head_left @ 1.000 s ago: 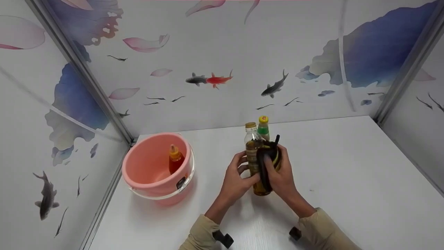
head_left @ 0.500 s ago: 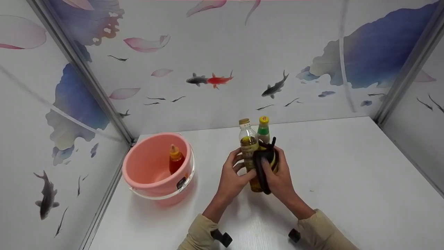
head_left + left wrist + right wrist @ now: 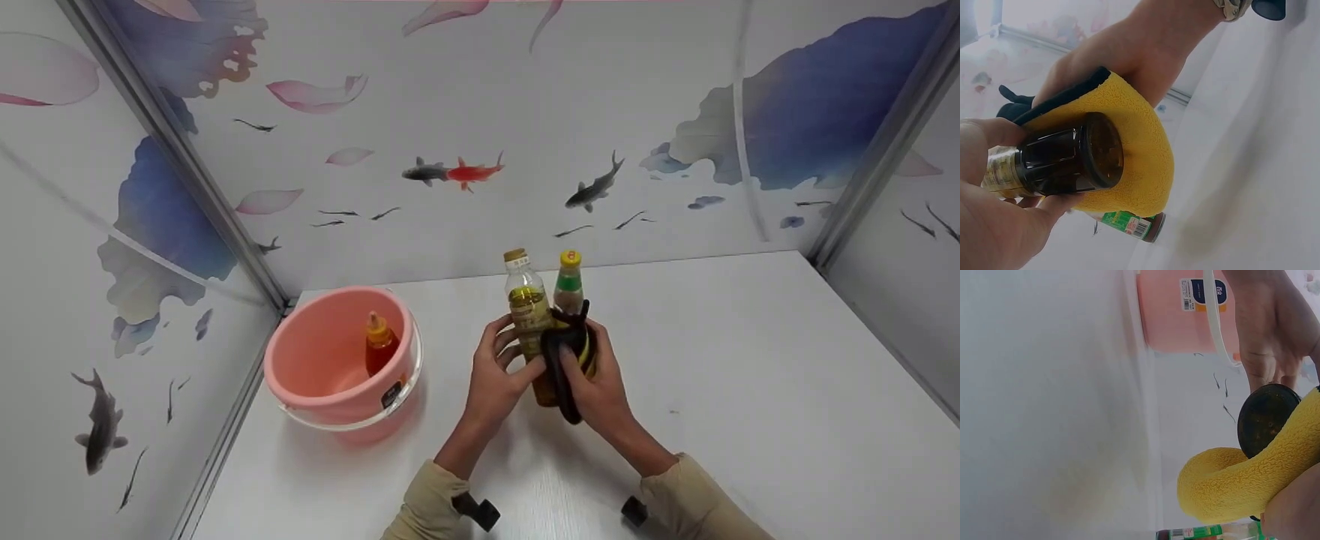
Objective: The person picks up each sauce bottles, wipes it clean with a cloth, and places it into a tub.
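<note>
My left hand (image 3: pixel 496 382) grips a gold-capped glass bottle (image 3: pixel 529 307) of yellowish oil around its body; its top leans a little left and away. Its dark base (image 3: pixel 1266 419) shows bare in the right wrist view. My right hand (image 3: pixel 602 382) holds a cleaning cloth (image 3: pixel 555 352), black on one side and yellow on the other, folded against the bottle's right side. In the left wrist view the fluffy yellow face (image 3: pixel 1143 135) curves behind the bottle. Past the cloth stands a second bottle (image 3: pixel 569 283) with a yellow cap and green label, its lower part hidden in the head view.
A pink bucket (image 3: pixel 315 337) with a white handle stands on the left of the white table (image 3: pixel 750 390). Inside it is a squeeze bottle (image 3: pixel 381 351) of red-brown contents with a yellow cap. Printed wall panels (image 3: pixel 525 112) close off the back and sides.
The gold-capped bottle has shifted left and its top now leans further left and away. Both hands and the cloth have moved slightly left with it. The bucket and the yellow-capped bottle stay put.
</note>
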### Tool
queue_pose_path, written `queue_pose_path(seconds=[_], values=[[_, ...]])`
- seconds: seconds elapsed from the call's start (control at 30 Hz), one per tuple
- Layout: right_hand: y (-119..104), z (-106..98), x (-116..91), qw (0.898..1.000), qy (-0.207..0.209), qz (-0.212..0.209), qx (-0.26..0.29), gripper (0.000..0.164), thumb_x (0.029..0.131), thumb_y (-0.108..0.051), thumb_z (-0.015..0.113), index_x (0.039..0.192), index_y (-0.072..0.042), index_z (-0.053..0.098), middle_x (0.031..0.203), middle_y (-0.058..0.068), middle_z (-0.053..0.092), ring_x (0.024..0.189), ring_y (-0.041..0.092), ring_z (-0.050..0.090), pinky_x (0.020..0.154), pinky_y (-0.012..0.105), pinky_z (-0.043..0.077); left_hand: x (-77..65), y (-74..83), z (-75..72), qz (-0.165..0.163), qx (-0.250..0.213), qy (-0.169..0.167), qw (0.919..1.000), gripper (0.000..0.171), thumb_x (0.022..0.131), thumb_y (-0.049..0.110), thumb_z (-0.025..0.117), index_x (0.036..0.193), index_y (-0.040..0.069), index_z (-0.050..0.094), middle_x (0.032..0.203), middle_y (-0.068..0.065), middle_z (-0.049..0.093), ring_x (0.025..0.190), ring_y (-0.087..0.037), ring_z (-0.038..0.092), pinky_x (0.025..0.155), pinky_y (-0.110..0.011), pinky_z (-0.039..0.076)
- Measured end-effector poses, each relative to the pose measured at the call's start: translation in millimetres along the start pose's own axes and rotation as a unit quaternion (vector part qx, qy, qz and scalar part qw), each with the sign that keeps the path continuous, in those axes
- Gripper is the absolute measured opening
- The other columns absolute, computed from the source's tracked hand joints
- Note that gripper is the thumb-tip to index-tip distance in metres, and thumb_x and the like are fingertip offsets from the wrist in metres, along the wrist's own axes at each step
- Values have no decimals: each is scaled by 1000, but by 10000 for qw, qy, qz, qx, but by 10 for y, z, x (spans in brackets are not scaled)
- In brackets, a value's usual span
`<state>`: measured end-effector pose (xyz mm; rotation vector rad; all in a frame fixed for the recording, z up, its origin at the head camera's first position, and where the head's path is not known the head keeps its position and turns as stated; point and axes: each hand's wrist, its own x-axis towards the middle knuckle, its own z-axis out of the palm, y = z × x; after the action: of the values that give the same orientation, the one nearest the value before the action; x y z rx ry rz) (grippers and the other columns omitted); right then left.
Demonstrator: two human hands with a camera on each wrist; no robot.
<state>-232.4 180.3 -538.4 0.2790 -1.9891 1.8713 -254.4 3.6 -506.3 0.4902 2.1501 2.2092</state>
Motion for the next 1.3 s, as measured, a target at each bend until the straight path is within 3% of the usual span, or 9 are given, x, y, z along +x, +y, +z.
queue_pose_path(seconds=[0.2,0.37,0.63,0.83,1.0,1.3], values=[[1,6,3,10000,54,-23,33,46,110,-21,65,154,-17,49,137,4,63,116,26,65,92,31,58,0,-28,15,85,73,-73,9999,78,93,24,86,159,22,45,152,-8,59,136,-27,63,118,-47,51],[2,4,1,10000,65,-9,51,46,110,-21,64,154,-17,48,137,4,63,118,26,65,93,31,58,-9,-46,15,-46,166,-145,9997,79,94,30,86,161,27,44,148,-6,60,133,-24,65,113,-45,56],[20,-13,14,9997,176,-187,13,47,110,-19,65,154,-14,48,139,6,62,118,25,65,92,28,58,-26,-61,-3,-136,29,-436,9990,81,95,25,85,163,22,41,151,-10,62,136,-26,66,107,-47,60],[26,-18,22,9995,239,-171,-74,47,110,-20,65,154,-15,49,141,6,61,121,24,64,94,27,58,-35,-62,23,-140,242,-491,9984,81,92,26,87,160,22,41,153,-7,61,137,-25,64,118,-52,52],[27,-30,27,9994,253,-96,-197,48,110,-21,65,154,-15,47,142,4,60,123,23,63,96,26,57,-50,-71,54,-223,536,-439,9973,85,89,28,90,158,27,42,150,-3,62,136,-23,64,119,-56,50],[8,-66,48,9992,301,-72,-233,47,110,-21,65,153,-15,47,138,3,61,118,24,64,93,28,58,-79,-72,72,-269,415,-777,9957,80,91,35,88,157,33,42,150,-3,57,134,-24,64,110,-53,57]])
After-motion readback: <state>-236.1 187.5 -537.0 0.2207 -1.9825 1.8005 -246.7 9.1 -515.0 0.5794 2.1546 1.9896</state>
